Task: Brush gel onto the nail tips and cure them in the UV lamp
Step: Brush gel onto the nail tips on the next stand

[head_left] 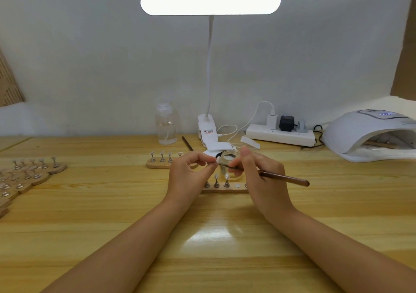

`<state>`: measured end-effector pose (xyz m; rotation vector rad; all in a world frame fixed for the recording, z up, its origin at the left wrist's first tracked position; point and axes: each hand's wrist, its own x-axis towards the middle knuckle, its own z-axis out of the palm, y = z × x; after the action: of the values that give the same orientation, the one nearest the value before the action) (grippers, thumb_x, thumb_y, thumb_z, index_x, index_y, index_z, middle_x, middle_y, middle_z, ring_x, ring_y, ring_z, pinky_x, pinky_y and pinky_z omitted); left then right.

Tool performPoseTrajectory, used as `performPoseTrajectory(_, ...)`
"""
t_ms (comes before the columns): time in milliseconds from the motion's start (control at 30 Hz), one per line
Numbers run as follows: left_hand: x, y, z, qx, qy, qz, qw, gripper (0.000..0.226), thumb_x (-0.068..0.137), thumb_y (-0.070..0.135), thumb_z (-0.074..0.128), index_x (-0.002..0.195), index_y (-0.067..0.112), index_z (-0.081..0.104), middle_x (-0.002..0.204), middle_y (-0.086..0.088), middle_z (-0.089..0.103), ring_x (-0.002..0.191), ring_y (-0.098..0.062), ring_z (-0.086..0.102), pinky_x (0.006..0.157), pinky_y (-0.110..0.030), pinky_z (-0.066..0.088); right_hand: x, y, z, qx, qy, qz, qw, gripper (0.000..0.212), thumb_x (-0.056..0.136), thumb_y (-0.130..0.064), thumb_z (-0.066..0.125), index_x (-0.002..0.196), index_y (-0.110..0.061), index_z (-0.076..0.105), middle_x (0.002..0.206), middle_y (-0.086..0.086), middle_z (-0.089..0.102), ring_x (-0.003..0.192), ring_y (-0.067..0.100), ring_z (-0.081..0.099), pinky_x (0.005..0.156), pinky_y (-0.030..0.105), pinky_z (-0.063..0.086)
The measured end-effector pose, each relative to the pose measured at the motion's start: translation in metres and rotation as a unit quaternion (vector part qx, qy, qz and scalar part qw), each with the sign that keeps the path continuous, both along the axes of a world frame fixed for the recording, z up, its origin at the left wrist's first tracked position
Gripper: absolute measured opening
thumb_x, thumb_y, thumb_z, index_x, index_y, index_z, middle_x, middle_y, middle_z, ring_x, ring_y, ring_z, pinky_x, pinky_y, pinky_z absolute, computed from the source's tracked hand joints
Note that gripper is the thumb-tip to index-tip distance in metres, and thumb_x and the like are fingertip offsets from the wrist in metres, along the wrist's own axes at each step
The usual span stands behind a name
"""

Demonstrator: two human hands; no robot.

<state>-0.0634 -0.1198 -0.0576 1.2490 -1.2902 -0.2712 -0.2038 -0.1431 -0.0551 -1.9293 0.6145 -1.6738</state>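
A red-printed label is carried on the clip base of the desk lamp (210,133) beyond the hands; its writing cannot be read. Digits are lit on the display of the UV lamp (369,133), which is set well to the right of the right hand, but they are too blurred to make out.

The wooden table (112,202) is backed by a plain white wall. A power strip (281,134) with plugs is placed behind the right hand, and a clear bottle (166,126) behind the left hand.

The left hand (191,175) is raised, with fingers curled; a small nail tip (218,160) is pinched between thumb and forefinger. The right hand (258,173) is closed round a brown brush (283,177), whose tip is brought to the pinched nail tip. A small glass jar (229,157) is seen just behind the fingertips of both hands.

A wooden holder strip (225,188) with nail tips on metal stands lies just below and between the hands. A second strip (158,163) lies beyond the left hand. Several more holder strips (29,173) are grouped well left of the left hand.
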Motion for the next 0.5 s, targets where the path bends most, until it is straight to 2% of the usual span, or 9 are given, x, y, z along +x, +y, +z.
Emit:
performPoseTrajectory(100, 0.0, 0.0005, 0.0005, 0.008, -0.001, -0.001, 1.0, 0.019, 0.073, 0.01, 0.074, 0.065, 0.026, 0.066, 0.069, 0.012, 0.064, 0.077, -0.008, 0.059, 0.075, -0.013, 0.044, -0.0001, 0.0009, 0.0016, -0.017, 0.024, -0.013, 0.999, 0.026, 0.091, -0.034, 0.044, 0.072, -0.034, 0.062, 0.063, -0.018, 0.063, 0.067, -0.003, 0.063, 0.06, 0.007, 0.045)
performPoseTrajectory(233, -0.0002, 0.0007, 0.0006, 0.003, -0.008, -0.001, 1.0, 0.022, 0.073, 0.01, 0.074, 0.063, 0.027, 0.065, 0.066, 0.015, 0.063, 0.075, -0.006, 0.058, 0.072, -0.008, 0.042, 0.0003, 0.0025, 0.0017, 0.052, -0.013, 0.023, 0.998, 0.034, 0.083, -0.045, 0.045, 0.063, -0.027, 0.065, 0.057, -0.015, 0.065, 0.056, -0.001, 0.063, 0.055, 0.007, 0.045)
performPoseTrajectory(367, 0.0002, 0.0001, -0.0002, 0.002, -0.012, -0.003, 1.0, 0.023, 0.073, 0.009, 0.074, 0.063, 0.028, 0.065, 0.067, 0.014, 0.063, 0.075, -0.006, 0.057, 0.072, -0.007, 0.041, 0.0007, 0.0013, 0.0024, -0.004, 0.008, -0.013, 1.0, 0.029, 0.093, -0.033, 0.045, 0.071, -0.029, 0.064, 0.061, -0.019, 0.063, 0.066, -0.005, 0.062, 0.06, 0.005, 0.043)
performPoseTrajectory(500, 0.0003, 0.0006, -0.0005, -0.003, -0.016, -0.005, 1.0, 0.026, 0.072, 0.007, 0.074, 0.063, 0.029, 0.064, 0.067, 0.013, 0.062, 0.074, -0.005, 0.056, 0.071, -0.006, 0.041, 0.0011, 0.0031, 0.0025, 0.055, -0.013, 0.023, 0.998, 0.033, 0.084, -0.042, 0.044, 0.063, -0.028, 0.065, 0.057, -0.016, 0.065, 0.057, -0.002, 0.063, 0.055, 0.006, 0.044)
